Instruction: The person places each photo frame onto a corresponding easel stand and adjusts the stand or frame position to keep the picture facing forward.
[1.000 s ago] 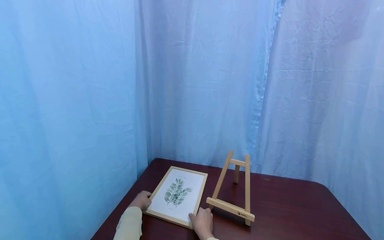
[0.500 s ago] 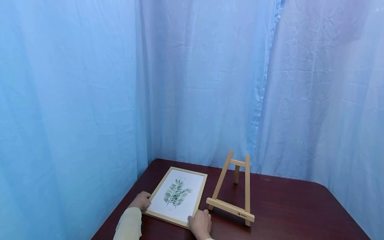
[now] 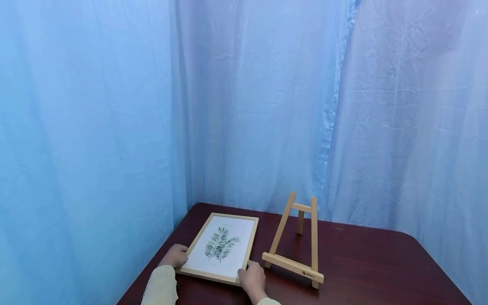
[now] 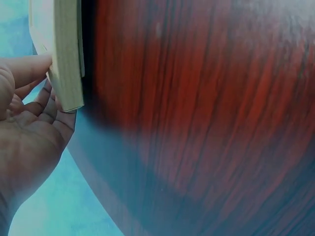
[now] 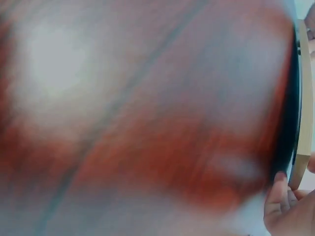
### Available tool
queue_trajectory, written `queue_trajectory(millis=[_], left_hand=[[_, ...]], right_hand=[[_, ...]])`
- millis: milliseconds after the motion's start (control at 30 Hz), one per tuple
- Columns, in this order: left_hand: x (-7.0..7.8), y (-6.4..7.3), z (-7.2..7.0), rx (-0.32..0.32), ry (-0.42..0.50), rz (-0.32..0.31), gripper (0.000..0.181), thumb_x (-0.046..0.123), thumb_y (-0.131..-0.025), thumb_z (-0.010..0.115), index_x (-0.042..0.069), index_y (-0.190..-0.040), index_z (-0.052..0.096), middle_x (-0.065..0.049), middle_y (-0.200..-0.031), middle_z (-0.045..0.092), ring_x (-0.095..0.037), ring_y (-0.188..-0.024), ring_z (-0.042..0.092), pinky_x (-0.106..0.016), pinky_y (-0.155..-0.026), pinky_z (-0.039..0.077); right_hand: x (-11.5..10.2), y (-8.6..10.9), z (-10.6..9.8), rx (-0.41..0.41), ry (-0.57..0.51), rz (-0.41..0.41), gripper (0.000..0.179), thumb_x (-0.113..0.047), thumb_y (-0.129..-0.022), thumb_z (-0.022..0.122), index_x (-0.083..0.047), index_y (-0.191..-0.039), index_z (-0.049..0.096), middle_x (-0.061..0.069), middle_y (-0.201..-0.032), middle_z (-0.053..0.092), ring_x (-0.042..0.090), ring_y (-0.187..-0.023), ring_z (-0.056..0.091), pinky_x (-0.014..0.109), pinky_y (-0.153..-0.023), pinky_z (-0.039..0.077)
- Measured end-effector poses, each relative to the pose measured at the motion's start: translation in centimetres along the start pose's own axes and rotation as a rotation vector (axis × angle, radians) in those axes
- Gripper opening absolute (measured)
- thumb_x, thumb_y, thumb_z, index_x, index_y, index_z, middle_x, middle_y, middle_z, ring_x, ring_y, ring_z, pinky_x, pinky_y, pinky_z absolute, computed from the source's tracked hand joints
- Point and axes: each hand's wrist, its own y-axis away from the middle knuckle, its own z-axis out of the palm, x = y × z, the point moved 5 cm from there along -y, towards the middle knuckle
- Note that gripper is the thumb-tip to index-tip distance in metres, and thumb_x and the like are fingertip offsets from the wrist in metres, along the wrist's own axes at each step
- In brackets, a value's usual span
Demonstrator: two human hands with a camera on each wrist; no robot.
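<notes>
A picture frame (image 3: 254, 238) in pale wood, with a print of green fern-like leaves on white (image 3: 222, 245), lies face up over the left part of the table. My left hand (image 3: 174, 255) grips its left side near the front corner. In the left wrist view, the thumb of my left hand (image 4: 32, 123) is on the frame's upper side, with fingers beneath the corner. My right hand (image 3: 253, 278) holds the front right corner, thumb on top. From the right wrist, fingers of the right hand (image 5: 290, 214) show below the dark underside of the frame (image 5: 304, 113).
A wooden tabletop easel (image 3: 292, 265) stands upright just right of the frame, its ledge facing me. Both are on a dark red-brown table (image 3: 366, 258) with rounded far corners. Blue curtains (image 3: 259, 106) hang behind the table and along its left side.
The picture frame has shifted slightly left, with both hands moving along with it. Its front edge looks a little higher on the right. The easel stays put.
</notes>
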Motion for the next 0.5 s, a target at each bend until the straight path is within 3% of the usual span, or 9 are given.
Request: queue_trajectory(millis=[300,467,500], left_hand=[[0.3,-0.6,-1.0,0.020,0.097,-0.010,0.052,-0.009,-0.073,0.050,-0.019,-0.124,0.057,-0.034,-0.120,0.060,-0.036,-0.100,0.058,-0.044,-0.086,0.050],[1.0,-0.8,-1.8,0.043,0.097,-0.010,0.052,-0.010,-0.075,0.049,-0.019,-0.126,0.056,-0.033,-0.119,0.061,-0.036,-0.100,0.060,-0.048,-0.088,0.051],[1.4,-0.1,-1.9,0.050,0.098,-0.016,0.052,-0.010,-0.076,0.049,-0.019,-0.127,0.055,-0.034,-0.119,0.061,-0.037,-0.100,0.060,-0.048,-0.087,0.051]], right_hand=[[-1.3,-0.8,-0.9,0.025,-0.067,-0.026,0.025,-0.007,-0.083,0.070,0.000,-0.107,0.072,0.010,-0.092,0.071,0.023,-0.082,0.063,0.043,-0.072,0.050],[-2.6,-1.0,-1.8,0.027,-0.128,-0.069,0.034,-0.006,-0.086,0.070,0.003,-0.119,0.069,0.015,-0.103,0.072,0.028,-0.091,0.065,0.046,-0.079,0.052],[-2.8,-0.6,-2.5,0.018,-0.148,-0.082,0.037,-0.006,-0.086,0.069,0.005,-0.121,0.067,0.017,-0.106,0.071,0.029,-0.093,0.066,0.047,-0.080,0.052]])
